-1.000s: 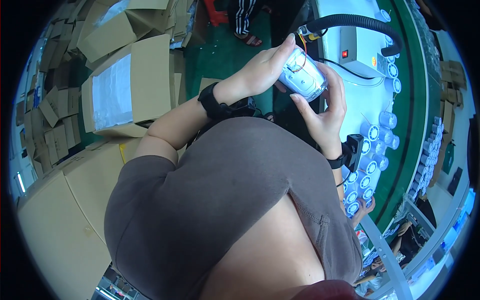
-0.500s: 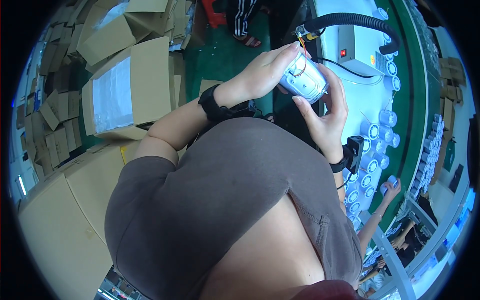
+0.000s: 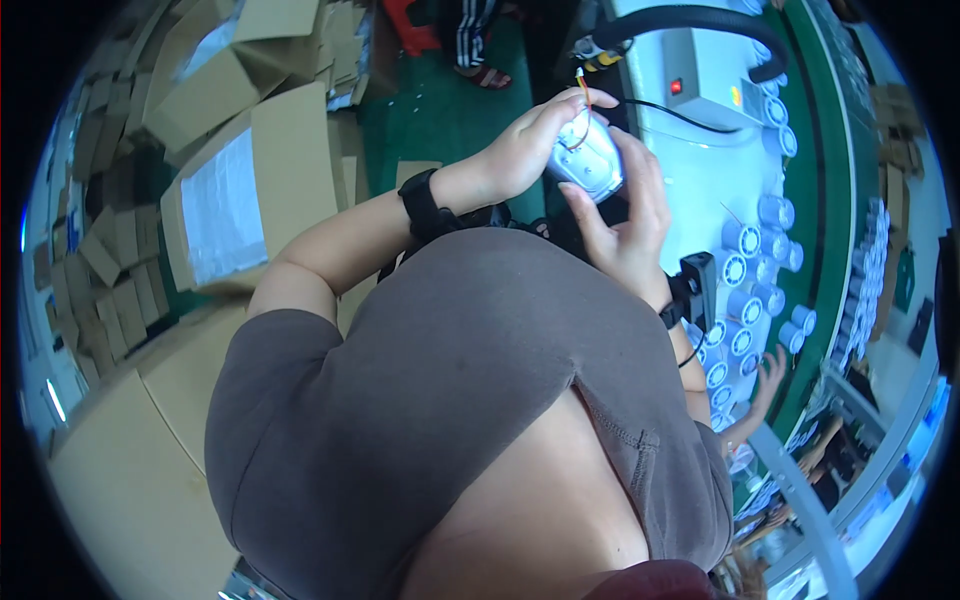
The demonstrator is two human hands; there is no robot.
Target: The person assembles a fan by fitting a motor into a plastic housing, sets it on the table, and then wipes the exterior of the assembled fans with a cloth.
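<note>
Between my two hands I hold a white, rounded plastic housing (image 3: 592,170) with its recessed face upward. Thin red and yellow wires (image 3: 585,97) rise from its upper end to a small white plug. My left hand (image 3: 530,143) grips the upper left of the housing, with thumb and forefinger close to the wires. My right hand (image 3: 632,215) wraps its right and lower sides, the thumb at the lower edge. The fingertips behind the housing are hidden.
A black ribbed hose (image 3: 690,18) arches over the white bench beside a grey box with a red switch (image 3: 700,85). Several pale cylindrical units (image 3: 742,238) stand on the bench and green belt. A co-worker's hand (image 3: 770,375) reaches there. Cardboard boxes (image 3: 290,160) fill the left.
The housing, still in both my hands, has shifted left and turned more upright. The co-worker's hand has let go of a cylindrical unit on the belt and drawn back toward the lower edge.
</note>
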